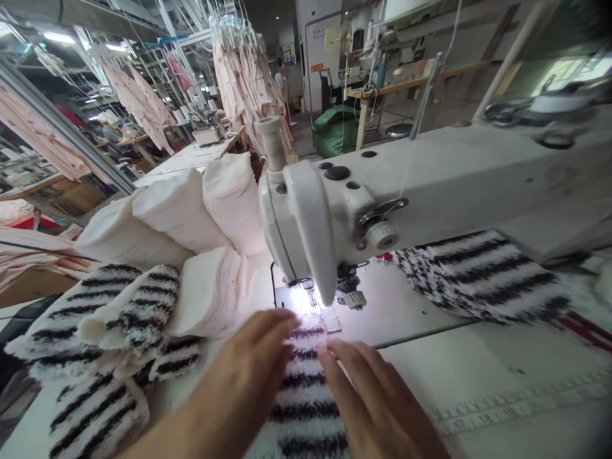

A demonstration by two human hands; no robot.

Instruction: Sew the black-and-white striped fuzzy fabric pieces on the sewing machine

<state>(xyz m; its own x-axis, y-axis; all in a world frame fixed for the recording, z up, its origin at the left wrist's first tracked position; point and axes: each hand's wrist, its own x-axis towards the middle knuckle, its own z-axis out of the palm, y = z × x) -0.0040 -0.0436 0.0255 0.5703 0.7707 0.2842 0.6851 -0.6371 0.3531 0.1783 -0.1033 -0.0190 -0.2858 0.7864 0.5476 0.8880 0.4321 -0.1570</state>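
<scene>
No text readable, ruler scale (521, 403) on sewing table (430, 363) with blurred numerals, wall sign (319, 32) and orange sign (317, 67) illegible

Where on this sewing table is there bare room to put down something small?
The white tabletop looks mostly bare between the right hand and the ruler markings, nearer than the striped stack. Crowded: the left side, with striped pieces and pale fabric stacks.

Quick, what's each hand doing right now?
Left hand: at the striped cloth; can't tell if it's gripping.
Right hand: open, fingers at the cloth's edge.
</scene>
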